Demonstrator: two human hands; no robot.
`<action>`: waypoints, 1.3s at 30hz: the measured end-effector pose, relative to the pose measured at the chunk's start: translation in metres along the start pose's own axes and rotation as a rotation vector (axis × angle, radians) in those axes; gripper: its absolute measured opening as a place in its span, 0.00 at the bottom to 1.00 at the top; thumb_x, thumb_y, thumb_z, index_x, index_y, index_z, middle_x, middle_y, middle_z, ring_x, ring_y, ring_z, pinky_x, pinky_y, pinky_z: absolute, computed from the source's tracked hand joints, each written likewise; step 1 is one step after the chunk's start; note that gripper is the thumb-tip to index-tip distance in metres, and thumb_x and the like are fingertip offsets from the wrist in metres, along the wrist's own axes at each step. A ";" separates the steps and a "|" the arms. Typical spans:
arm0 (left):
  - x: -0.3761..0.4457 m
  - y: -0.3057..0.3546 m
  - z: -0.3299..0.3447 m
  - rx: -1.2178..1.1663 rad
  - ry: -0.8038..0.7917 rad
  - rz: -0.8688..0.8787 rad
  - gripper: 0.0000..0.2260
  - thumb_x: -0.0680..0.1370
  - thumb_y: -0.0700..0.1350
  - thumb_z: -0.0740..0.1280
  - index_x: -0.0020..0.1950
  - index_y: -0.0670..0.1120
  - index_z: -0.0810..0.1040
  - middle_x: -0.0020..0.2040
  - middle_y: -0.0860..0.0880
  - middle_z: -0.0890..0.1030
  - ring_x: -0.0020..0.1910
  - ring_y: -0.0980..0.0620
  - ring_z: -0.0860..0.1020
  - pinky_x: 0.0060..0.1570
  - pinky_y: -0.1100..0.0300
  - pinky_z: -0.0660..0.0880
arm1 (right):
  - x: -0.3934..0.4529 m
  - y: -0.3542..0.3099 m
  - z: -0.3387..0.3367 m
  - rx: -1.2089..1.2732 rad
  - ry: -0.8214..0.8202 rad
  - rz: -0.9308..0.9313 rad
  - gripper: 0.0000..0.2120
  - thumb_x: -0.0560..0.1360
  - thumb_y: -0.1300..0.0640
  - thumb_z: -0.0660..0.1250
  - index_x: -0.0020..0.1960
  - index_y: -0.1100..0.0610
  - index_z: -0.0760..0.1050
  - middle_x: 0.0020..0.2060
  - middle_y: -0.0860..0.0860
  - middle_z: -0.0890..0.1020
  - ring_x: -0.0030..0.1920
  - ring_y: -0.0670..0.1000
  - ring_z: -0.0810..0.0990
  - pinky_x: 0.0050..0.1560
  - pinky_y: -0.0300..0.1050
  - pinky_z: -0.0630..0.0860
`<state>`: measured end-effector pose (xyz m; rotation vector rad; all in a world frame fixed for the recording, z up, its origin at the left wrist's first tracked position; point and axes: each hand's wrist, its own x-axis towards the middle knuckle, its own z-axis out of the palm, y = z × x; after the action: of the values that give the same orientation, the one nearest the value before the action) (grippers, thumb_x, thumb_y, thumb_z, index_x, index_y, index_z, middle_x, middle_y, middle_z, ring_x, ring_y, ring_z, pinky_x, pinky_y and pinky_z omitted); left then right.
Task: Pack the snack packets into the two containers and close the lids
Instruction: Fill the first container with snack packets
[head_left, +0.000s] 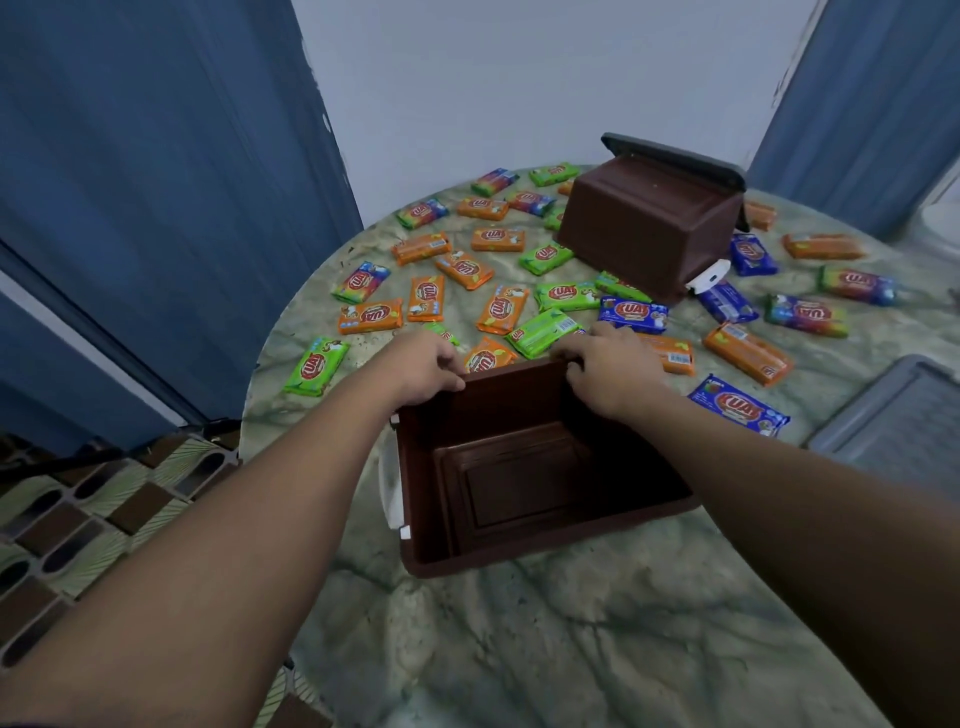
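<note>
An open, empty brown container (415, 551) stands near me on the round marble table (545, 649). My left hand (423, 366) grips its far rim at the left corner, and my right hand (605, 364) grips the same rim further right. A second brown container (649, 223) lies tipped on its side at the back, its dark grey lid (675, 156) still on it. Several snack packets lie scattered beyond the near container: orange (501, 309), green (316, 366) and blue (737, 405).
A grey lid (893, 421) lies flat at the table's right edge. White latches (709, 275) stick out from the containers. Blue curtains hang left and right of a white wall. Patterned tile floor lies at the lower left.
</note>
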<state>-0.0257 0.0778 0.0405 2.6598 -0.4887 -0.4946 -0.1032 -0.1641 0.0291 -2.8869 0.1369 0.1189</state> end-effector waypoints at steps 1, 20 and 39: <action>-0.001 0.002 0.000 -0.001 -0.036 0.007 0.08 0.76 0.47 0.75 0.55 0.50 0.85 0.45 0.56 0.80 0.48 0.55 0.77 0.44 0.62 0.69 | -0.001 0.001 -0.002 -0.007 -0.010 0.001 0.15 0.80 0.52 0.62 0.65 0.41 0.76 0.63 0.52 0.74 0.66 0.58 0.71 0.65 0.57 0.70; 0.031 0.030 0.010 -0.157 0.056 -0.070 0.08 0.79 0.49 0.70 0.49 0.45 0.83 0.44 0.52 0.83 0.45 0.52 0.81 0.38 0.61 0.73 | 0.035 0.009 -0.003 0.239 -0.080 0.076 0.07 0.78 0.51 0.67 0.55 0.49 0.80 0.52 0.51 0.82 0.51 0.53 0.80 0.50 0.48 0.78; 0.110 0.010 0.057 0.215 -0.018 -0.231 0.13 0.72 0.40 0.73 0.56 0.43 0.76 0.57 0.42 0.80 0.57 0.40 0.80 0.46 0.54 0.76 | 0.090 0.044 0.015 0.220 -0.122 0.225 0.07 0.75 0.53 0.73 0.48 0.55 0.81 0.47 0.53 0.83 0.48 0.53 0.81 0.44 0.45 0.76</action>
<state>0.0449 0.0074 -0.0334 2.9402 -0.2517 -0.5617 -0.0197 -0.2105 -0.0047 -2.6281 0.4243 0.3009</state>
